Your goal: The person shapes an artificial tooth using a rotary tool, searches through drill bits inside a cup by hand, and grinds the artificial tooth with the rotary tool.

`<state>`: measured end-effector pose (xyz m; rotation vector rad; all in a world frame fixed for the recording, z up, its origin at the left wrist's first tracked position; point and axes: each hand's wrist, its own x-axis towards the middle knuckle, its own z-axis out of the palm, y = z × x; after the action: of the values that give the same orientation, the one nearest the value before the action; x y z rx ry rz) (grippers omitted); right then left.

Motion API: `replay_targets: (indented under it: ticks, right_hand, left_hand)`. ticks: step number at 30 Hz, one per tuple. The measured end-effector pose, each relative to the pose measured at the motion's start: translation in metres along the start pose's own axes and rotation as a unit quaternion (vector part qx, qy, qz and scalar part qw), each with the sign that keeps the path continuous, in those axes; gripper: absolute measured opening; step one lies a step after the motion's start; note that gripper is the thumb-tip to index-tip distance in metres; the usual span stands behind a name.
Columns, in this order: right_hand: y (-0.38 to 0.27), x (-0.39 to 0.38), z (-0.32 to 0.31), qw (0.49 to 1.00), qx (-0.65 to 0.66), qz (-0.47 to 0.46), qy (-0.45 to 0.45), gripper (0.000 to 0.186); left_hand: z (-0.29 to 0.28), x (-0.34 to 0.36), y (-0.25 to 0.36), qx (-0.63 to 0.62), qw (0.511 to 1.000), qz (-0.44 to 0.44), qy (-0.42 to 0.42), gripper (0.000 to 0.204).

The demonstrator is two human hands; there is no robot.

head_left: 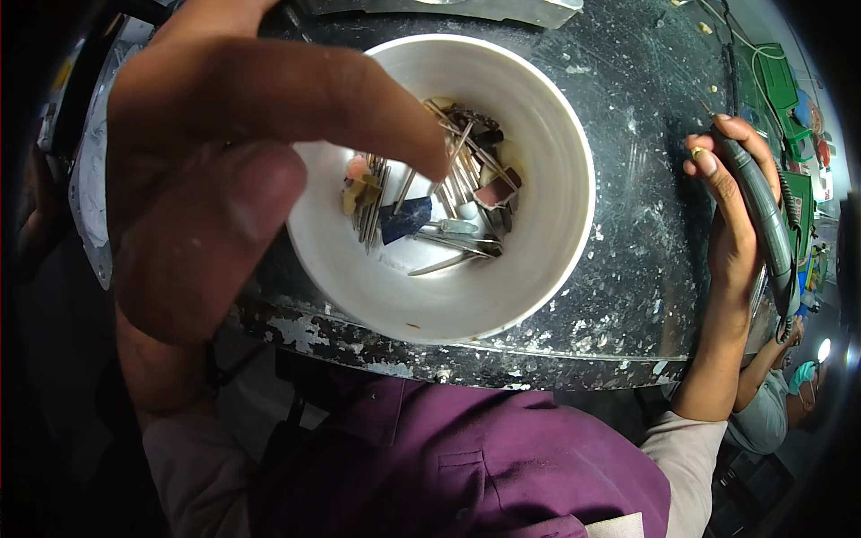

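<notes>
Left hand point(215, 170) open, forefinger reaching over white cup point(556, 224) of small bits point(430, 211) at three o'clock, right hand point(731, 206) gripping rotary handpiece point(762, 215)

— What does the work surface look like?

— A dark bench point(628, 233), speckled all over with white flecks and scratches, its front edge chipped and pale.

— Anything beyond it?

— To the right, green boxes point(778, 85) and pale cords point(749, 45) lie near the rim. At the top edge sits a grey slab point(502, 9).

— And the light?

— One small bright lamp point(823, 350) glows low on the right; under the bench it is dark.
</notes>
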<state>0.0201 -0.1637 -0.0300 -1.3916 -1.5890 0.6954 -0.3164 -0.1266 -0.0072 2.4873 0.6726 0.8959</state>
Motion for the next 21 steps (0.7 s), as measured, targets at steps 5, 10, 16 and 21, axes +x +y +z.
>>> replay_targets:
  ticks: [5, 10, 16, 21]
  right_hand:
    - [0.000, 0.000, -0.001, 1.000, -0.006, 0.005, 0.003, 0.030]
    - [0.000, 0.001, -0.002, 1.000, -0.022, -0.008, -0.003, 0.030]
    - [0.006, 0.002, -0.004, 1.000, -0.027, -0.001, -0.006, 0.030]
    - [0.007, 0.002, -0.005, 0.998, -0.058, -0.013, -0.005, 0.031]
  left_hand:
    - [-0.001, 0.000, -0.002, 0.014, 1.000, 0.017, 0.001, 0.036]
    - [0.005, 0.004, -0.009, 0.029, 0.998, 0.056, -0.004, 0.036]
    - [0.010, 0.007, -0.026, 0.008, 0.992, 0.128, -0.001, 0.037]
    - [0.007, 0.009, -0.035, -0.031, 0.987, 0.159, 0.001, 0.037]
